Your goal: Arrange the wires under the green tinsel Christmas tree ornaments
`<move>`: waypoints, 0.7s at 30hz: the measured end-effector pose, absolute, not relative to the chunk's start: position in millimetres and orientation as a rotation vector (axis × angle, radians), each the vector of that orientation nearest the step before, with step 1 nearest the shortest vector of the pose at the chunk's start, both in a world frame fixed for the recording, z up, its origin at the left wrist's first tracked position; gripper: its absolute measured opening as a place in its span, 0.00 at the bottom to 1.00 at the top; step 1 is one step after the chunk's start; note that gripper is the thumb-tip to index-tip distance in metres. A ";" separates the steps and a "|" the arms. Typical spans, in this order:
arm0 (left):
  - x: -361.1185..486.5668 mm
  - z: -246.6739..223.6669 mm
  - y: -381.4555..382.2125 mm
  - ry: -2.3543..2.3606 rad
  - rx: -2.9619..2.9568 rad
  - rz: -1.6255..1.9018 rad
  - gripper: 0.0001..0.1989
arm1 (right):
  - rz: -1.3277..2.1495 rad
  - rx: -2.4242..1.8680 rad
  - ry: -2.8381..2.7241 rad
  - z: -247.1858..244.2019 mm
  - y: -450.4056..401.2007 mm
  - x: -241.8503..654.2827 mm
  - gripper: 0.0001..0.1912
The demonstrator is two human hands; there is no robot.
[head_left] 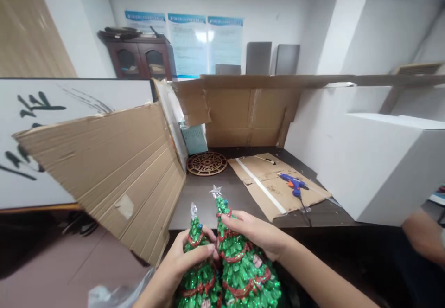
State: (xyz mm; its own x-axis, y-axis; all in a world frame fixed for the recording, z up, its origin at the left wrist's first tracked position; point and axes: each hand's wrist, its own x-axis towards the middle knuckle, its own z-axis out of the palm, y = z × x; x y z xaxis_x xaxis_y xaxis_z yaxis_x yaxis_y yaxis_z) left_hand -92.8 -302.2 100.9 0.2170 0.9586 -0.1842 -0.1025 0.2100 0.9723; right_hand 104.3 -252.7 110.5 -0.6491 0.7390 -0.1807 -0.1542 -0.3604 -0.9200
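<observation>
Two glittery green Christmas tree figurines with red garlands stand side by side, close to my body. My left hand [189, 250] is wrapped round the upper part of the smaller Christmas tree [197, 282], which has a clear pointed tip. The larger Christmas tree [243, 271] carries a silver star [216, 190] on top. My right hand [255, 231] grips this one near its upper part, thumb in front and fingers behind. The trees lean close together and seem to touch. Their bases lie below the frame.
A blue glue gun [295, 183] with a cord and a small brush [267, 160] lie on a flat cardboard sheet [259, 169] on the dark table [208, 192]. A round carved panel [207, 163] is behind. Cardboard walls [139, 169] and a white box [385, 169] flank it. Another person's arm [424, 234] shows at right.
</observation>
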 end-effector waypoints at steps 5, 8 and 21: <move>-114.4 92.3 -338.8 1.298 1.091 0.990 0.20 | 2.184 -0.787 -1.269 86.7 -267.5 62.8 0.34; -126.2 76.7 -352.3 1.331 1.013 1.020 0.23 | 2.218 -0.797 -1.255 73.5 -273.6 46.8 0.34; -143.7 -3.6 -391.3 1.322 0.377 1.194 0.34 | 1.832 -0.984 -2.059 30.1 -277.0 32.0 0.30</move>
State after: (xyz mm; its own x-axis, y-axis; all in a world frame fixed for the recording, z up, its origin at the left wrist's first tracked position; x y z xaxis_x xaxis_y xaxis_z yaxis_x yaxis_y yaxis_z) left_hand -143.7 -391.3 -3.6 -0.1940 0.8227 -0.5344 -0.4480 0.4104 0.7943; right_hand 32.0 -277.0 30.1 -0.7533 0.6015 -0.2659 0.3343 0.0020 -0.9425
